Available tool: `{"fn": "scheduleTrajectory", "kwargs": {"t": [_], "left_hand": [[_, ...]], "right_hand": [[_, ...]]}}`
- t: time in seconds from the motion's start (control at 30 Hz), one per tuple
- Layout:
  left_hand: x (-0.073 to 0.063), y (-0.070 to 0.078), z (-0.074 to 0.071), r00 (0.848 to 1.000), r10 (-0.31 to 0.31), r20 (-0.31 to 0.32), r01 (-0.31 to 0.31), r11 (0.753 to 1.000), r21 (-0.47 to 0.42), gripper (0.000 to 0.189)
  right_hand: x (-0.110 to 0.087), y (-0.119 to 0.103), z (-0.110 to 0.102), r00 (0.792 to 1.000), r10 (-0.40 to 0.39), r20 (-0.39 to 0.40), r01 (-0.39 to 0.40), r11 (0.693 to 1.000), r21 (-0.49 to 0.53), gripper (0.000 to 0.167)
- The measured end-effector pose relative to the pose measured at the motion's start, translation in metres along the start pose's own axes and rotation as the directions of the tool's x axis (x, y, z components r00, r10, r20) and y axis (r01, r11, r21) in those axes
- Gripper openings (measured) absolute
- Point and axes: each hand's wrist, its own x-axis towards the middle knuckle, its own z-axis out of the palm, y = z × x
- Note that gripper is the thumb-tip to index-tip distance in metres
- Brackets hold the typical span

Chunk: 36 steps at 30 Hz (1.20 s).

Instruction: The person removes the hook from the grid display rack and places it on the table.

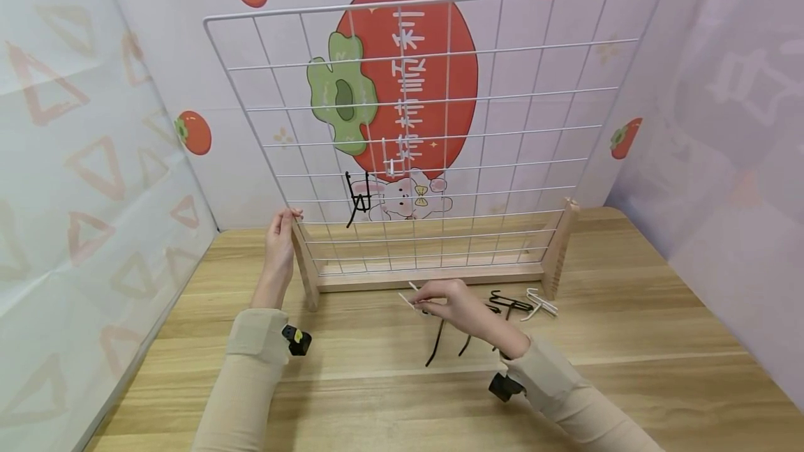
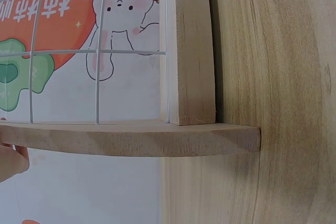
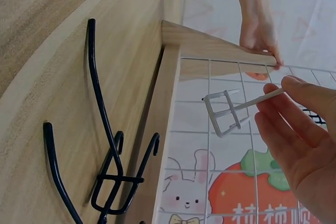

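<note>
My left hand [image 1: 280, 246] holds the upper end of the left wooden support [image 1: 306, 264] of a stand. A white wire grid [image 1: 449, 96] stands upright in it. In front of the stand's lower bar, my right hand [image 1: 461, 307] pinches a white wire hook [image 3: 223, 113] by its straight arm between thumb and fingers. The hook's squared frame points toward the grid in the right wrist view. On the grid hang a black hook [image 1: 360, 202] and a white hook [image 1: 393, 167], left of the middle.
Several black hooks [image 1: 511, 303] lie on the wooden table [image 1: 377, 396] beneath and beside my right hand. A white hook [image 1: 541, 303] lies near the right wooden support [image 1: 559, 250]. Behind the grid is a backdrop [image 1: 534, 110] printed with fruit.
</note>
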Motion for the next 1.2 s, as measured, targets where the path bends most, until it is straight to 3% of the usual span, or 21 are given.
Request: {"fn": "scheduleTrajectory", "kwargs": {"t": [0.63,1.2], "left_hand": [[0.001,0.0,0.0,1.0,0.005,0.002,-0.005,1.0,0.0,0.019],[-0.001,0.0,-0.002,1.0,-0.002,0.025,0.002,1.0,0.025,0.02]], "right_hand": [[-0.001,0.014,0.009,0.985,0.104,0.138,-0.105,0.994,-0.002,0.014],[-0.004,0.02,0.017,0.978,0.115,0.176,-0.112,0.993,-0.027,0.012]]}}
